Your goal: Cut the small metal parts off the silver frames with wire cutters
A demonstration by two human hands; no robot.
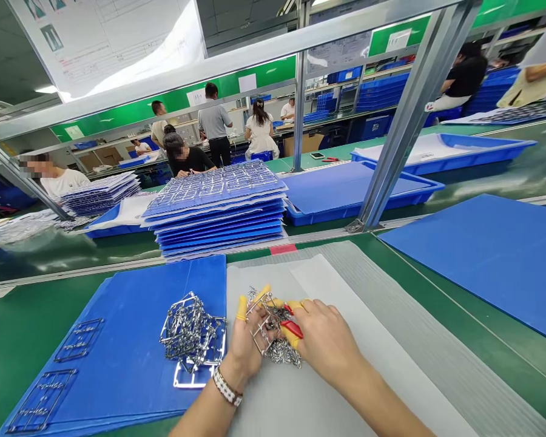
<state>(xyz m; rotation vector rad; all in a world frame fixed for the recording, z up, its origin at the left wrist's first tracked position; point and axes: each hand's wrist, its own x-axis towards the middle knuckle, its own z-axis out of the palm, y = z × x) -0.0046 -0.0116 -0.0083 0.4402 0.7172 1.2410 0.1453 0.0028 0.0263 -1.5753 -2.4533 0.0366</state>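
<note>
At lower centre of the view, our left hand [247, 347], fingers partly curled, holds a silvery sprue [257, 343]; our right hand [328, 335] grips red-handled nippers [293, 329] beside it. Shiny small parts [286, 354] lie heaped just below; tangled sprues [186, 331] sit lower left.

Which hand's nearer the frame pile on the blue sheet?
Left. Left hand is beside the frame pile, on its right; right hand is farther right, holding a red-handled tool.
</note>
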